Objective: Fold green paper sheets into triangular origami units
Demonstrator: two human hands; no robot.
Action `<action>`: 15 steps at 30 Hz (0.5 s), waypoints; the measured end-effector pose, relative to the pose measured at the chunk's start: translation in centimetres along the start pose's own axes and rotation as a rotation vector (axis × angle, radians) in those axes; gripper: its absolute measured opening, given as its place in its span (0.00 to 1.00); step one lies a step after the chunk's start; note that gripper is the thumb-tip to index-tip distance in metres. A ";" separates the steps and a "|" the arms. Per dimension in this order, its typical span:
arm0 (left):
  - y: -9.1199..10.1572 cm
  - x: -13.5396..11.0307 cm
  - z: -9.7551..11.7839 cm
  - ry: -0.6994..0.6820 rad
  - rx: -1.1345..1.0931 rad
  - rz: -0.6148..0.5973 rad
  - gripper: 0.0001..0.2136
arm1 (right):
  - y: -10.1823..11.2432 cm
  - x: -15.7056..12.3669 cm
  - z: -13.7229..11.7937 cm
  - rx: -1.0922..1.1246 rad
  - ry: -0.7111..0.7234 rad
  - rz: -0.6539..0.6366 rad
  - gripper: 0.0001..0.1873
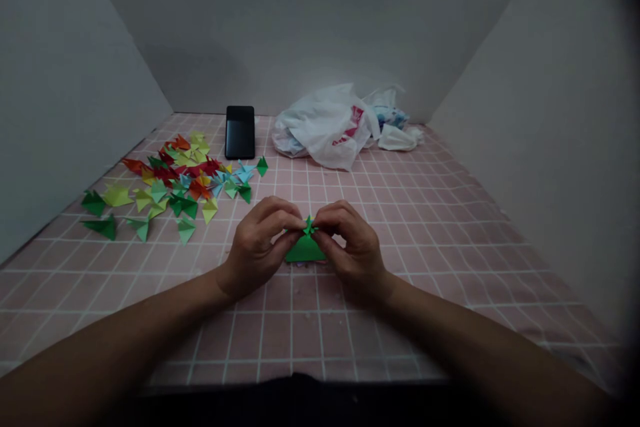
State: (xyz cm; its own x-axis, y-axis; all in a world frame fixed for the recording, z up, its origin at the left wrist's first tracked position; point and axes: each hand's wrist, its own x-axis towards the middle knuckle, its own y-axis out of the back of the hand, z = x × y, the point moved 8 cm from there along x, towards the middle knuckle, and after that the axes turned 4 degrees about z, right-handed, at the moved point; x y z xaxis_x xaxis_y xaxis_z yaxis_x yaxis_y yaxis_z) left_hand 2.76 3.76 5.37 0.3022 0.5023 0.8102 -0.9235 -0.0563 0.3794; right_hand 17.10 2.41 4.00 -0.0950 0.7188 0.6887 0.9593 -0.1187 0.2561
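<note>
Both my hands meet at the middle of the pink tiled surface over a green folded paper piece (303,250). My left hand (260,243) pinches its left side with curled fingers. My right hand (350,247) pinches the right side, fingertips pressed at the small pointed top of the paper. The paper's wide lower part rests on or just above the tiles between my thumbs.
A pile of several folded paper pieces (175,187) in green, red, yellow, orange and light blue lies at the left. A black phone (240,131) stands at the back. A white plastic bag (330,123) lies at the back right. Grey walls enclose three sides.
</note>
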 end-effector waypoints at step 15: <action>-0.8 0.2 -1.5 0.267 -0.163 -0.060 0.03 | -0.4 0.0 1.4 0.005 -0.120 -0.086 0.05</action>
State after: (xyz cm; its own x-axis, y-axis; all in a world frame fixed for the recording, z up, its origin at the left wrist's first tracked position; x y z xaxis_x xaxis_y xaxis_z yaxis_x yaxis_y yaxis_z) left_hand 3.17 5.15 4.55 0.3044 0.7102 0.6348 -0.9383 0.1086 0.3284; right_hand 17.10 3.37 2.93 -0.1450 0.8029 0.5782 0.9504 -0.0494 0.3070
